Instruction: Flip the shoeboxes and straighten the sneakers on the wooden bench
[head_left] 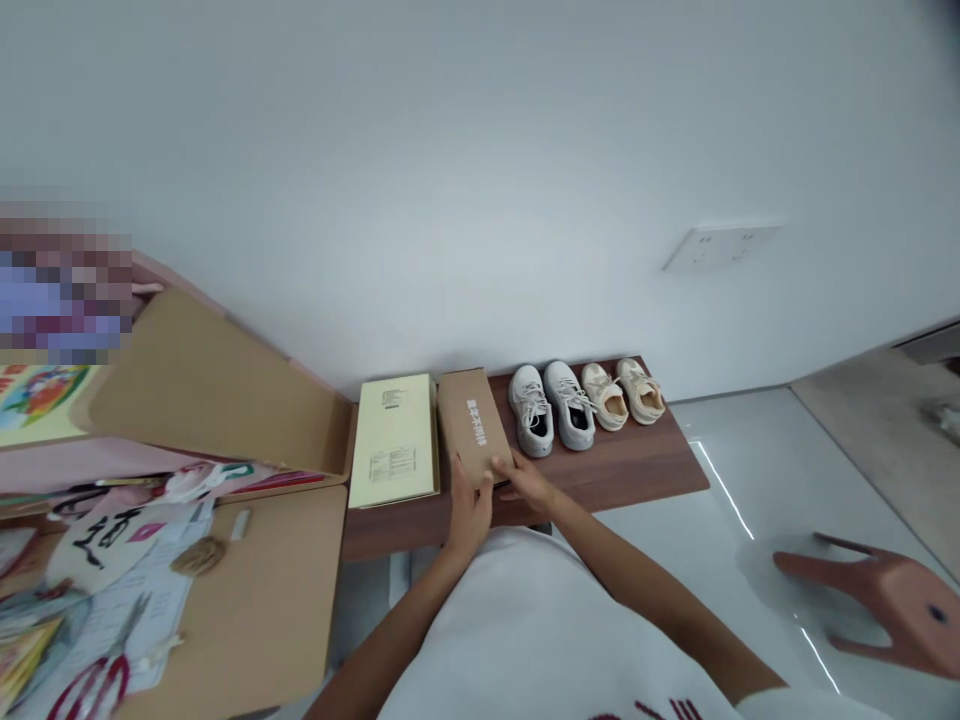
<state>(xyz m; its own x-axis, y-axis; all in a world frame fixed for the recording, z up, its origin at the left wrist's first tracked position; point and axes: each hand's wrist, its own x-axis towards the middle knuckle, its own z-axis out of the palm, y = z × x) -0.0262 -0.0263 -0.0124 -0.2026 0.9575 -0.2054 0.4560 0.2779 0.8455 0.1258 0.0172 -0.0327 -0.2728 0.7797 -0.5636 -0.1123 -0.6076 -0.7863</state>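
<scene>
A closed brown shoebox point(471, 415) with white lettering lies on a dark wooden bench point(630, 470) against the wall. My left hand point(470, 510) holds its near end at the left corner, thumb and fingers around the edge. At the near right corner, my right hand point(527, 482) grips the same box, its thumb on top and the other fingers partly hidden at the side. To the left of it lies a larger pale yellow box point(395, 440). On the right stand a pair of grey-white sneakers point(551, 408) and a smaller pair of cream shoes point(622, 394).
At the left is an open cardboard box point(262, 590) with papers, a bundle of twine point(198, 556) and red-handled scissors point(105, 670). A brown plastic stool point(885, 600) lies tipped or angled on the floor at right. A wall socket point(724, 246) is above the bench.
</scene>
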